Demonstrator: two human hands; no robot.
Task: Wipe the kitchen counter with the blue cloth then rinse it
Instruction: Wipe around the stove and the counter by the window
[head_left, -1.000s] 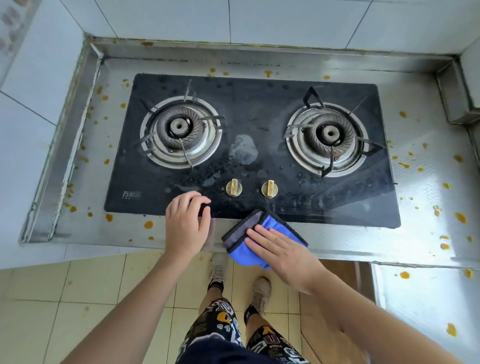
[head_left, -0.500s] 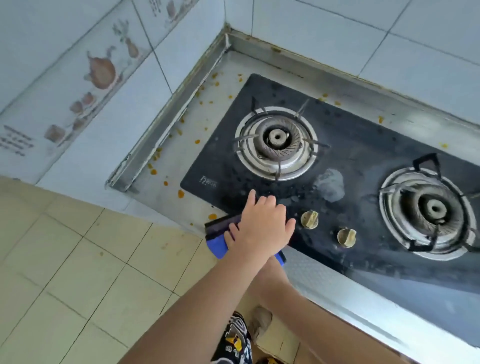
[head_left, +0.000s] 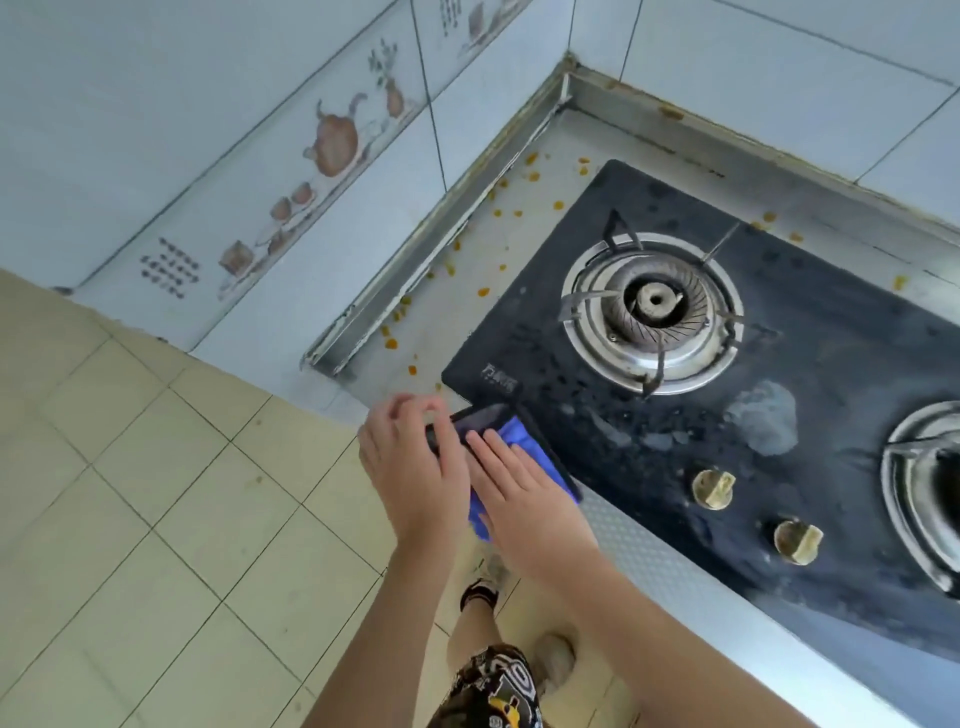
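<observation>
Now that you have swept the blue cloth (head_left: 511, 439) leftward along the front strip of the tabletop (head_left: 639, 551), from in front of the two knobs (head_left: 714, 488) to the front left corner of the black stove (head_left: 831, 364), your right hand (head_left: 519, 491) presses it flat with straight, open fingers. Your left hand (head_left: 410, 462) has come off the stove edge and hovers beside the cloth, fingers loosely curled and gripping nothing. Orange spots (head_left: 452, 270) dot the left strip just ahead, so wiping looks barely begun and rinsing is far off.
</observation>
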